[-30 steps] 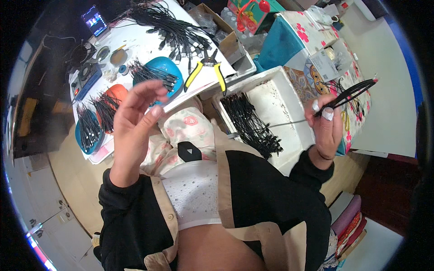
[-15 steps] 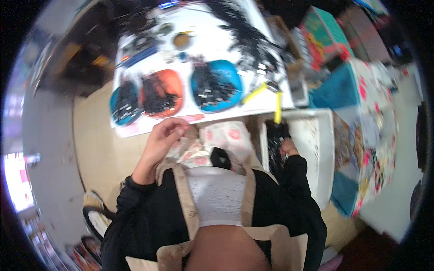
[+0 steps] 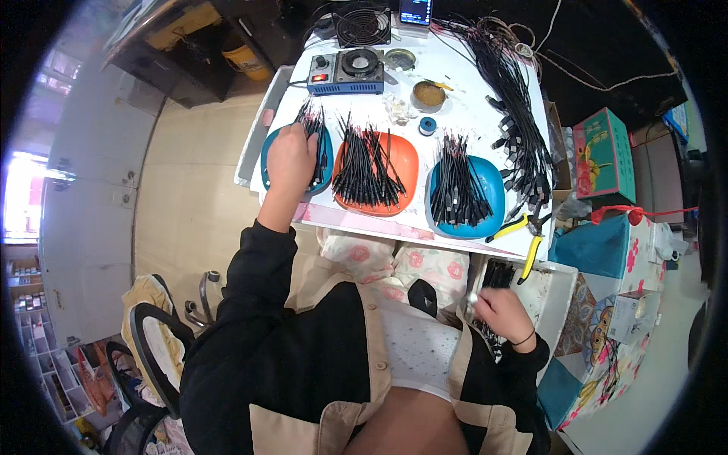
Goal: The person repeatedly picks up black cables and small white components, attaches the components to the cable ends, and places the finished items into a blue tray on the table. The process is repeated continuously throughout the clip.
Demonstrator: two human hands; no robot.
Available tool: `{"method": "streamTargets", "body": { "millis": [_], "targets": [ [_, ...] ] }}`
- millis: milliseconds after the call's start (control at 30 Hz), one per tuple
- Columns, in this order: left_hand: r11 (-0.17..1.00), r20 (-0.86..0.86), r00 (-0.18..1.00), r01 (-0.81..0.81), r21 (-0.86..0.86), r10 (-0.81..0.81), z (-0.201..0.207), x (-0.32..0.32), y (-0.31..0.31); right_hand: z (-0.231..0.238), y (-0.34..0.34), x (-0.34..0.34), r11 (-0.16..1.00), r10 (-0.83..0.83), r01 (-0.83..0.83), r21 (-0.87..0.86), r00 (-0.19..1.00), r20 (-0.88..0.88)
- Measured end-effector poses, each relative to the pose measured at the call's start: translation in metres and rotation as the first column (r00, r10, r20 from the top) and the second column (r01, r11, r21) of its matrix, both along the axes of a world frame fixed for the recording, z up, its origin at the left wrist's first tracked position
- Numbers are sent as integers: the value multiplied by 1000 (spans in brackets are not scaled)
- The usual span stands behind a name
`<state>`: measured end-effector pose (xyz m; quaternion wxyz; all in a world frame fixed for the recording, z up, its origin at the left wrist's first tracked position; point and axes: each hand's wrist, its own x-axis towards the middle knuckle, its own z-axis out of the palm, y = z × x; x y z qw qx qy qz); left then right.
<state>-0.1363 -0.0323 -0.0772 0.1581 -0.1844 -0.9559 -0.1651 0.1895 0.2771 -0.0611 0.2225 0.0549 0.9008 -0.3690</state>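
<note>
Over the left blue plate [image 3: 269, 173], my left hand [image 3: 292, 163] has its fingers bent down at the bunch of short black cables [image 3: 318, 163] lying there. Its fingertips are hidden, so what they pinch does not show. My right hand [image 3: 504, 312] is closed above the white bin [image 3: 553, 292] at the table's front right; a small whitish piece [image 3: 472, 298] shows at its fingertips, slightly blurred. Below that hand, black cables [image 3: 497, 277] lie in the bin. An orange plate [image 3: 408, 155] and a right blue plate [image 3: 494, 182] also hold short black cables with thin reddish wire ends.
Yellow-handled pliers [image 3: 528, 235] lie at the table's right front corner. Long black cables [image 3: 523, 129] drape along its right side. Behind the plates are a blue heater box [image 3: 345, 87], a tin of brownish paste [image 3: 429, 95] and a wire spool [image 3: 428, 126]. A chair [image 3: 155, 341] stands left.
My left hand has moved from above my lap forward and left onto the left plate's cables. My right hand has come up from the cables in the bin. The whole view has shifted.
</note>
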Motion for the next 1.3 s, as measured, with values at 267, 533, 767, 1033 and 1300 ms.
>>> {"method": "streamTargets", "body": {
  "millis": [267, 533, 767, 1033, 1300],
  "targets": [
    [997, -38, 999, -9, -76, 6, -6, 8, 13, 18, -84, -199, 981, -151, 192, 21, 831, -536],
    [915, 12, 998, 45, 400, -54, 4, 9, -6, -22, -112, -262, 903, -149, 310, 297, 875, -460],
    [656, -245, 966, 238, 716, -82, 29, 17, -7, -11, -113, -255, 887, -274, 446, 119, 715, -644],
    [9, 223, 682, -302, 953, -696, 64, 75, 7, 46, -115, -205, 758, -549, 143, -637, 667, -504],
    [166, 207, 582, -124, 978, -786, 88, 146, 33, 76, -110, -132, 240, -481, 172, -955, 876, 37]
  ]
}}
